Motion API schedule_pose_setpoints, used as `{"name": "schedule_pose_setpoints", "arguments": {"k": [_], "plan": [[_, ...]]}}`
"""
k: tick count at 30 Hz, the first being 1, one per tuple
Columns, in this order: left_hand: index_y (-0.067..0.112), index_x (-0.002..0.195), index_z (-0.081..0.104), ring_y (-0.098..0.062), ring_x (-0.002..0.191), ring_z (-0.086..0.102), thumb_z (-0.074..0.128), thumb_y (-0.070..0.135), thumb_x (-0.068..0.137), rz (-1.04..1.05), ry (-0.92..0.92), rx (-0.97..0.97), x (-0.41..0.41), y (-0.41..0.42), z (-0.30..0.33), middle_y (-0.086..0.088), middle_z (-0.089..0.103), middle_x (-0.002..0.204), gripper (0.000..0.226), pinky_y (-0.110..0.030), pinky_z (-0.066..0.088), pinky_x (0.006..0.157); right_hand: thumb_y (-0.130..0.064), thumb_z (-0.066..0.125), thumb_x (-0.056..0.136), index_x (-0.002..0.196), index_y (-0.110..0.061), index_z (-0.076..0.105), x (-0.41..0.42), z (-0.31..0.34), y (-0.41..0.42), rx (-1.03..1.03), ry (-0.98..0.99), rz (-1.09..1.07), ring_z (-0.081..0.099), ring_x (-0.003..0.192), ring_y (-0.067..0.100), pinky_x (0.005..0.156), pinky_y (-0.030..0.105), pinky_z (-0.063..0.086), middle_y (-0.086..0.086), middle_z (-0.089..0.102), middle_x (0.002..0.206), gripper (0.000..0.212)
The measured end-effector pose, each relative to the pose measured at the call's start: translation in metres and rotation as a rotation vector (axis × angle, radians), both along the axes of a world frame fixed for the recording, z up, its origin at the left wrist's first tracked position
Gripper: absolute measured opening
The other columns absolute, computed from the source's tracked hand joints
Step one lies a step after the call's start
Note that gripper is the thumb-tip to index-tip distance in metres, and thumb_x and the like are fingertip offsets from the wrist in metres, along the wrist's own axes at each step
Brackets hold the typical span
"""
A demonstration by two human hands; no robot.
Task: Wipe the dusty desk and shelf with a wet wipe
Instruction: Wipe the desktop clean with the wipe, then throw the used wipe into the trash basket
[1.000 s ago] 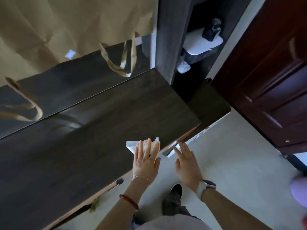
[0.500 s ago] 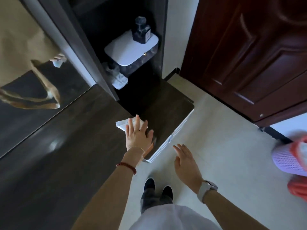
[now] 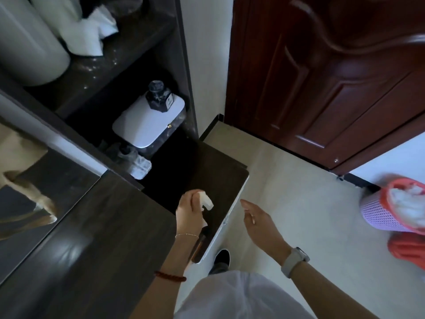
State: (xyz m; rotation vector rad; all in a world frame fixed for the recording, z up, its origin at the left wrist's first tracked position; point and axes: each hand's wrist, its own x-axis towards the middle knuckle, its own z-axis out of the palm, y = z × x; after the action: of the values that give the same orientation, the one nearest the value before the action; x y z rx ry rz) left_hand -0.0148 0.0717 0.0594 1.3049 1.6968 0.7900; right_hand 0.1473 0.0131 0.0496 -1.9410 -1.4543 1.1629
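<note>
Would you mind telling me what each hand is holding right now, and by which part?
The left hand grips the bunched wet wipe by one end; the other end sticks out past the fingers. The right hand is open and holds nothing.

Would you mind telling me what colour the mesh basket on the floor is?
The basket is lilac with a coral-red rim, seen in the head view.

the desk (image 3: 96,238) is dark brown wood grain, the wipe (image 3: 206,200) white. a white box (image 3: 147,122) carries a black bottle (image 3: 158,96). the door (image 3: 322,72) is reddish brown, the basket (image 3: 379,212) lilac mesh with a coral rim, the floor (image 3: 299,185) cream.
</note>
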Motion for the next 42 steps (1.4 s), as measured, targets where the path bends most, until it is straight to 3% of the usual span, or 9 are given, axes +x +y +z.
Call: {"name": "schedule_pose_setpoints", "arguments": {"k": [5, 8, 10, 16, 22, 25, 28, 37, 42], "plan": [[0.007, 0.101, 0.059, -0.016, 0.075, 0.05, 0.038, 0.016, 0.097, -0.095, -0.102, -0.065, 0.063, 0.038, 0.011, -0.003, 0.053, 0.085, 0.023, -0.034, 0.046, 0.075, -0.013, 0.037, 0.097, 0.135, -0.015, 0.04, 0.032, 0.023, 0.019, 0.061, 0.019, -0.172, 0.044, 0.125, 0.015, 0.101, 0.015, 0.028, 0.004, 0.048, 0.137, 0.038], [0.023, 0.044, 0.042, -0.015, 0.052, 0.034, 0.045, 0.03, 0.094, -0.17, -0.251, -0.143, 0.116, 0.053, 0.017, 0.005, 0.038, 0.047, 0.05, -0.033, 0.036, 0.063, -0.009, 0.038, 0.095, 0.132, -0.014, 0.044, 0.067, 0.028, 0.014, 0.094, 0.026, -0.33, 0.049, 0.12, 0.017, 0.103, 0.024, 0.036, 0.006, 0.053, 0.131, 0.037], [0.021, 0.035, 0.031, -0.016, 0.049, 0.027, 0.054, 0.031, 0.089, -0.255, -0.258, -0.166, 0.152, 0.057, 0.019, 0.008, 0.028, 0.039, 0.06, -0.032, 0.031, 0.059, -0.008, 0.038, 0.095, 0.131, -0.014, 0.045, 0.095, 0.027, 0.005, 0.096, -0.006, -0.423, 0.05, 0.118, 0.018, 0.098, 0.019, 0.035, 0.005, 0.054, 0.128, 0.037], [0.02, 0.073, 0.042, -0.018, 0.062, 0.059, 0.051, -0.001, 0.088, -0.669, -0.154, -0.243, 0.284, 0.053, 0.005, -0.012, 0.051, 0.086, 0.027, -0.016, 0.047, 0.039, -0.019, 0.037, 0.091, 0.126, -0.008, 0.052, 0.204, 0.002, -0.044, 0.017, -0.276, -0.651, 0.047, 0.12, 0.029, 0.101, 0.032, 0.033, 0.011, 0.057, 0.125, 0.039], [0.014, 0.099, 0.06, -0.024, 0.057, 0.052, 0.037, -0.013, 0.08, -1.089, 0.145, -0.068, 0.433, 0.033, -0.015, -0.01, 0.06, 0.08, 0.041, -0.022, 0.042, 0.045, -0.029, 0.031, 0.079, 0.111, -0.007, 0.063, 0.339, -0.025, -0.098, -0.064, -0.453, -0.794, 0.055, 0.112, 0.04, 0.089, 0.059, 0.045, 0.015, 0.065, 0.113, 0.05], [0.01, 0.09, 0.063, -0.035, 0.075, 0.059, 0.05, 0.014, 0.089, -1.156, 0.394, 0.111, 0.51, 0.02, -0.02, -0.017, 0.067, 0.081, 0.014, -0.033, 0.041, 0.059, -0.019, 0.041, 0.077, 0.104, -0.008, 0.065, 0.413, -0.026, -0.116, -0.132, -0.496, -0.786, 0.061, 0.102, 0.039, 0.079, 0.056, 0.05, 0.014, 0.068, 0.104, 0.038], [0.011, 0.085, 0.059, -0.035, 0.08, 0.06, 0.048, 0.05, 0.087, -1.172, 0.595, 0.184, 0.584, 0.004, -0.016, -0.015, 0.067, 0.084, 0.041, -0.03, 0.034, 0.059, -0.011, 0.053, 0.068, 0.1, -0.006, 0.065, 0.482, -0.025, -0.132, -0.168, -0.494, -0.816, 0.063, 0.097, 0.038, 0.076, 0.054, 0.051, 0.014, 0.069, 0.1, 0.035], [0.021, 0.11, 0.054, -0.019, 0.097, 0.046, 0.029, 0.058, 0.079, -1.462, 0.533, 0.073, 0.755, -0.014, -0.064, -0.001, 0.053, 0.114, 0.054, -0.028, 0.042, 0.08, -0.008, 0.048, 0.072, 0.103, 0.001, 0.063, 0.626, -0.053, -0.143, -0.194, -0.405, -0.965, 0.062, 0.096, 0.039, 0.08, 0.051, 0.051, 0.02, 0.066, 0.102, 0.036], [0.011, 0.122, 0.053, -0.028, 0.1, 0.048, 0.047, 0.011, 0.088, -1.6, 0.467, 0.021, 0.879, -0.02, -0.12, -0.016, 0.047, 0.11, 0.035, -0.031, 0.041, 0.088, -0.004, 0.05, 0.072, 0.102, 0.004, 0.063, 0.718, -0.113, -0.136, -0.222, -0.329, -1.17, 0.063, 0.091, 0.041, 0.078, 0.05, 0.051, 0.022, 0.066, 0.098, 0.034]]}}
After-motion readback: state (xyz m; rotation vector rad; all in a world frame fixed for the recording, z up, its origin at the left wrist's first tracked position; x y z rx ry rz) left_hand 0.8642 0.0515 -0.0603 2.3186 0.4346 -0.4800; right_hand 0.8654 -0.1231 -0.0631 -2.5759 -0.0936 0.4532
